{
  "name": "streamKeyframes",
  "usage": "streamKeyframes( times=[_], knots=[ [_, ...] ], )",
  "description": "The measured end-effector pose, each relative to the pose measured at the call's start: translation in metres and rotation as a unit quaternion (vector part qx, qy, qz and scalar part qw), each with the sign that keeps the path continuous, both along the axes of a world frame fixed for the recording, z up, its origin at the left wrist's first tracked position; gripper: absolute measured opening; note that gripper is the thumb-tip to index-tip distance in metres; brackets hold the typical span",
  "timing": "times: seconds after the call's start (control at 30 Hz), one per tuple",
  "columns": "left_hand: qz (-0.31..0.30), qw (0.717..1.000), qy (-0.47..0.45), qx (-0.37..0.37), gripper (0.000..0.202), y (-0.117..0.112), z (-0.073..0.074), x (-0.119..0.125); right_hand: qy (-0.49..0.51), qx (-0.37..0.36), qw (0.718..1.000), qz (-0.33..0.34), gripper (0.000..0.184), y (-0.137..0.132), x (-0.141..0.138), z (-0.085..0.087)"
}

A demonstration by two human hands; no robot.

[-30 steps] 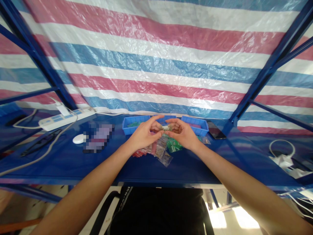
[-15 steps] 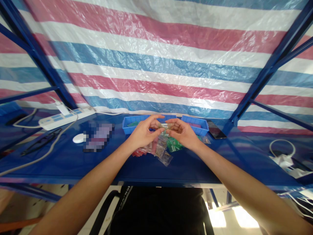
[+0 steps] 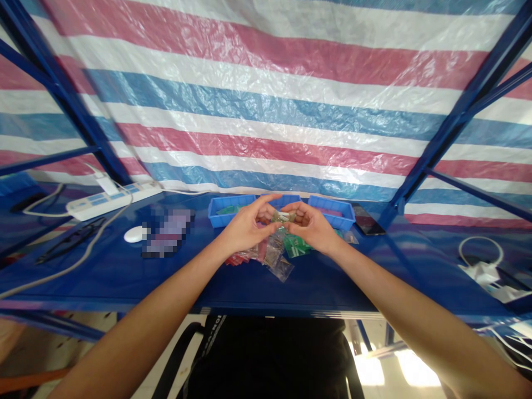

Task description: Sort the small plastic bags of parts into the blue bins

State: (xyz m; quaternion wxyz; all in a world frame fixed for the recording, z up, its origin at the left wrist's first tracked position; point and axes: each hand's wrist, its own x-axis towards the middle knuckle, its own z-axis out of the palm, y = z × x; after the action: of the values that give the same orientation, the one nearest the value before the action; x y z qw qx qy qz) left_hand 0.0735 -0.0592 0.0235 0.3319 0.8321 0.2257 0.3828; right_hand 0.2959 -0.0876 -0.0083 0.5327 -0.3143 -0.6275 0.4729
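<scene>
Between the fingertips of both hands is a small clear plastic bag (image 3: 284, 216) with small pale and metallic pieces inside. My left hand (image 3: 249, 224) is closed on its left side, and my right hand (image 3: 312, 226) pinches the right side. Below the hands, clear bags of brass-coloured parts (image 3: 275, 258) lie on the table beside green packets (image 3: 296, 246) and red packets (image 3: 238, 259). Behind them stand a left blue bin (image 3: 220, 220) with green packets in it, a middle blue bin (image 3: 293, 200) mostly hidden by my hands, and a right blue bin (image 3: 343, 223) with reddish contents.
A dark phone (image 3: 368, 220) lies right of the bins on the blue table (image 3: 332, 288). To the left are a pixelated purple item (image 3: 168, 233), a white rounded object (image 3: 135, 235), a power strip (image 3: 112, 202) and a grey cable (image 3: 89, 246). A striped sheet (image 3: 266, 111) hangs behind.
The small bag has shifted slightly between my fingertips, its pale pieces now a little lower and further right. Both hands stay nearly in place.
</scene>
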Motion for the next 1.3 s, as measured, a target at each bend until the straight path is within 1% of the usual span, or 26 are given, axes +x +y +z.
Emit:
streamKeyframes(
  times=[0.13,0.27,0.43,0.5,0.63,0.73,0.87,1.0,1.1,1.2,1.3],
  knots=[
    [0.008,1.0,-0.004,0.016,0.072,0.0,-0.001,0.0,-0.013,-0.006,1.0,0.013,0.047,0.001,0.0,-0.002],
    [0.025,0.999,0.005,0.027,0.075,-0.003,0.0,0.0,-0.019,-0.014,1.0,0.019,0.045,0.0,-0.002,-0.004],
    [0.022,0.999,0.021,0.032,0.08,-0.004,0.0,0.001,-0.024,0.004,1.0,-0.005,0.041,-0.001,-0.003,-0.004],
    [0.012,0.999,0.024,0.026,0.081,-0.004,-0.001,0.001,-0.029,0.008,0.999,-0.014,0.039,-0.001,-0.003,-0.004],
    [-0.005,1.0,0.026,0.002,0.075,-0.002,-0.002,0.001,-0.018,0.01,1.0,-0.02,0.037,0.0,-0.003,-0.004],
    [0.007,1.0,0.027,-0.005,0.072,-0.001,-0.001,0.0,-0.01,0.013,1.0,-0.01,0.04,0.002,-0.001,-0.005],
    [0.02,0.999,0.044,-0.005,0.072,-0.003,0.001,0.0,-0.013,0.015,1.0,0.008,0.043,0.004,0.001,-0.002],
    [0.024,0.999,0.029,-0.015,0.068,-0.002,0.0,-0.001,-0.002,-0.004,1.0,-0.01,0.043,0.002,0.003,0.003],
    [0.022,1.0,0.003,-0.014,0.066,0.002,-0.002,-0.001,0.004,-0.025,1.0,-0.003,0.044,0.001,0.005,0.004],
    [0.036,0.999,-0.023,0.0,0.06,0.006,-0.003,-0.001,0.014,-0.026,1.0,-0.005,0.044,0.002,0.005,0.002],
    [0.077,0.995,-0.034,0.058,0.053,0.008,-0.001,-0.002,0.033,-0.026,0.998,-0.036,0.042,0.006,0.005,-0.001]
  ],
)
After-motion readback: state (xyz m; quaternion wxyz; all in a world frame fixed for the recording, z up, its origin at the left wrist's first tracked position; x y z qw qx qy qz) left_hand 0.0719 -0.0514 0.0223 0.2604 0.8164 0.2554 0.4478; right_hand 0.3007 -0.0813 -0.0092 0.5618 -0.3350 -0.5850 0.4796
